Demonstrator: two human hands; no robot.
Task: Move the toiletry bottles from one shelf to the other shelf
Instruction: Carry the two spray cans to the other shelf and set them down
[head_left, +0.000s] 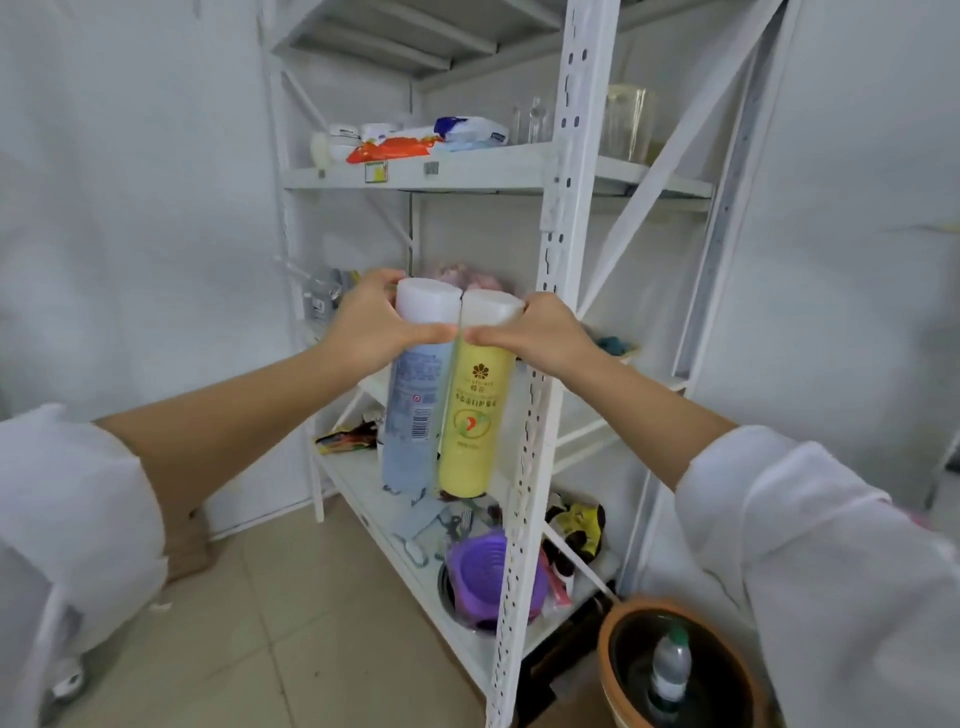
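Two tall toiletry bottles with white caps hang side by side, touching, in front of the white metal rack. My left hand (376, 325) grips the pale blue bottle (413, 415) just below its cap. My right hand (530, 335) grips the yellow bottle (472, 415) the same way. Both bottles are upright, held in the air in front of the middle shelf (649, 387), their bases above the lower shelf (358, 483). The upper shelf (467, 171) is above them.
The upper shelf carries packets (395, 145) and clear glass jars (628, 124). The lower shelf holds a purple colander (488, 577), snack bags and tools. A perforated upright post (540, 364) stands just right of the bottles. A brown pot (680, 670) with a small bottle sits on the floor.
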